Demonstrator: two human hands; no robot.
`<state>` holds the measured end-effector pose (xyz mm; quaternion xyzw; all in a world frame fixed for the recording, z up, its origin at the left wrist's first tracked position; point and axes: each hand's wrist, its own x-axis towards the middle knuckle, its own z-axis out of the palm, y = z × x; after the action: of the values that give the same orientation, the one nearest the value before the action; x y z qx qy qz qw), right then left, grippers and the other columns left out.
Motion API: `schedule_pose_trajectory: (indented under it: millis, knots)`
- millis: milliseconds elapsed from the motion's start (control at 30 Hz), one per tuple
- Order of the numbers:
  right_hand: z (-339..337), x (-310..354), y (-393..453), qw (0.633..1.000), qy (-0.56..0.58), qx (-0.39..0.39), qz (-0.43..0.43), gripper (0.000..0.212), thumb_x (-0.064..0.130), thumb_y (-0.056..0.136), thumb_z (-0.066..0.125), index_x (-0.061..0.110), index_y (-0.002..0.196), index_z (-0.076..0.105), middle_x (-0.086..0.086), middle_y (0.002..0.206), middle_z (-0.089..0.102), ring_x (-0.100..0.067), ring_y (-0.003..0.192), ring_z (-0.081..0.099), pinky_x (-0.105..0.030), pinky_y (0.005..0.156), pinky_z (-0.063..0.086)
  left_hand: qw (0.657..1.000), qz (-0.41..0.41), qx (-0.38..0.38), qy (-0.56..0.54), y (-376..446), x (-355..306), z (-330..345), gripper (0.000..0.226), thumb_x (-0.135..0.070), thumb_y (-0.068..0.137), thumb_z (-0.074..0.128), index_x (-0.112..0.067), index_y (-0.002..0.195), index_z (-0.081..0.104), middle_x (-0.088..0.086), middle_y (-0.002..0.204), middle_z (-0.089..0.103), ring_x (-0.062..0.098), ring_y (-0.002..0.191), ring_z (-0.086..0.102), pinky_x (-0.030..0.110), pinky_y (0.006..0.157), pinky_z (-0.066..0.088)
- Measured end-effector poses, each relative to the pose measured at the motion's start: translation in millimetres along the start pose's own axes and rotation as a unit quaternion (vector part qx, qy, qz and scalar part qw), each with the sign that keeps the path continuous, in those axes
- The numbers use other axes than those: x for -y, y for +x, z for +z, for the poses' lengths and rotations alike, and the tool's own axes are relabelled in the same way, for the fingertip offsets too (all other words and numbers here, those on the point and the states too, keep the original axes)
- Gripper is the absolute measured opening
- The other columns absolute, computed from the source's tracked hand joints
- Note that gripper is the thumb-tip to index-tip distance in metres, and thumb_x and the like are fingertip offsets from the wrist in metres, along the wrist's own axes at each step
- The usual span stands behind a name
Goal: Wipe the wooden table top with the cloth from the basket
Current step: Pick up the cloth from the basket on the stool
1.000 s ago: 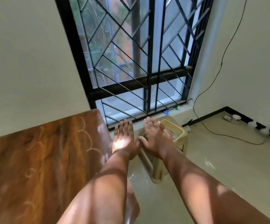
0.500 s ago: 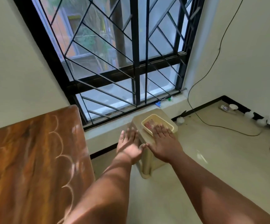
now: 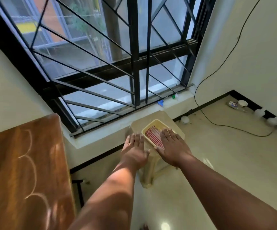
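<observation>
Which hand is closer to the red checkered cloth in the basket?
The right hand. It reaches over the basket, partly covering the red checkered cloth. The left hand hovers beside the basket, over the stool.

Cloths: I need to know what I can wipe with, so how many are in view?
1. A red-and-white checked cloth lies in the yellow basket on the plastic stool under the window; the right hand partly covers it, so more may be hidden.

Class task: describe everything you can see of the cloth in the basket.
The cloth is red-and-white checked fabric, lying loosely folded inside the pale yellow plastic basket on a beige plastic stool below the window. The right hand, fingers straight, overlaps its near right edge; whether it touches is unclear. The left hand is beside the basket.
</observation>
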<state>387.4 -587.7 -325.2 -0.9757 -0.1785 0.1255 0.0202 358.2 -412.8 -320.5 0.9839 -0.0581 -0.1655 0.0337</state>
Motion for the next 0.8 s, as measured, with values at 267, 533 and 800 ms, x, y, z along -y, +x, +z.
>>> schedule_pose_trajectory:
  millis: [267, 533, 800]
  knots:
    - [49.1, -15.5, 58.9, 0.998, 0.048, 0.050, -0.001, 0.070, 0.050, 0.100, 0.020, 0.008, 0.152, 0.001, -0.011, 0.160, 0.000, -0.025, 0.146, -0.006, -0.042, 0.117, 0.001, 0.998, -0.024, 0.063, 0.005, 47.3, 8.6, 45.9, 0.068, -0.049, 0.101, 0.014, -0.013, 0.151, -0.014, 0.007, 0.158, -0.024, 0.020, 0.143, -0.026, 0.036, 0.115, -0.020]
    - [94.4, -44.5, 119.5, 0.991, 0.070, 0.117, -0.013, 0.065, 0.045, 0.101, 0.018, 0.010, 0.153, 0.001, -0.009, 0.161, 0.000, -0.023, 0.146, -0.007, -0.040, 0.117, 0.000, 0.994, -0.058, 0.091, 0.005, 102.4, 0.4, 80.3, 0.068, -0.049, 0.101, 0.014, -0.012, 0.150, -0.015, 0.010, 0.158, -0.022, 0.023, 0.144, -0.025, 0.037, 0.111, -0.022]
    - [125.1, -79.1, 175.0, 0.986, 0.046, 0.156, -0.021, 0.063, 0.037, 0.101, 0.026, 0.006, 0.152, 0.003, -0.012, 0.160, 0.004, -0.028, 0.146, 0.000, -0.043, 0.117, 0.007, 0.996, -0.043, 0.075, -0.005, 173.5, -6.8, 98.0, 0.069, -0.053, 0.099, 0.012, -0.014, 0.150, -0.015, 0.009, 0.159, -0.018, 0.023, 0.145, -0.022, 0.036, 0.109, -0.025]
